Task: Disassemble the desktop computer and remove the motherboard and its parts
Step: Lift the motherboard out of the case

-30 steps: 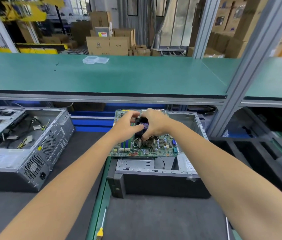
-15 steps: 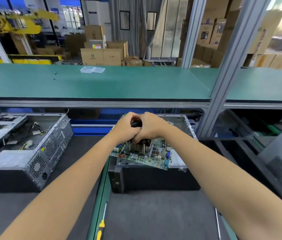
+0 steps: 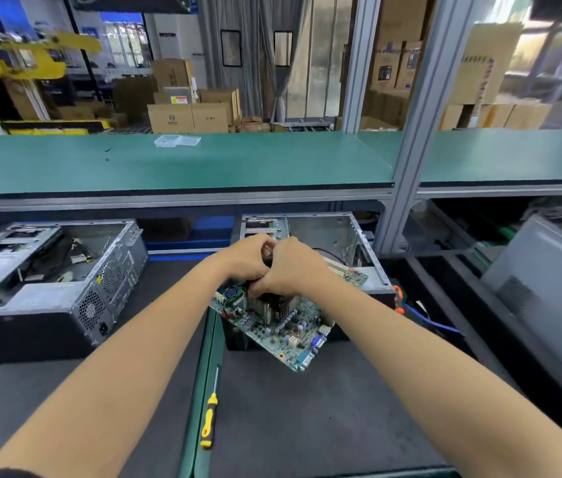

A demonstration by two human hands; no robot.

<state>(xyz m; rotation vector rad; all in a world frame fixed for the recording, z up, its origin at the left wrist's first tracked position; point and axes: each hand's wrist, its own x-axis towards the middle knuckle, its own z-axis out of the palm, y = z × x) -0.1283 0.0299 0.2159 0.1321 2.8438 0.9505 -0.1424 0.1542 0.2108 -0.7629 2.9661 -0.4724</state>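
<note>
Nearest, lay a yellow-handled screwdriver [image 3: 210, 415] on the dark mat [image 3: 293, 426], along the green divider strip [image 3: 200, 391], shaft pointing away. Beyond it, hung a green motherboard [image 3: 283, 331] tilted over the near wall of the open computer case [image 3: 341, 236], long axis running diagonally from far right down to a near corner jutting out over the mat. Gripped from above by the left hand [image 3: 245, 262] and right hand [image 3: 291, 269], fingers of both curled tight around the black fan and finned heatsink [image 3: 271, 305] at mid-board, knuckles touching; fan mostly hidden beneath them. To the left, sat a second opened case [image 3: 48, 270] with loose cables. Farther back, stretched a green shelf [image 3: 203, 163] bearing a clear plastic tray [image 3: 176, 141]; cardboard boxes [image 3: 186, 115] behind.
</note>
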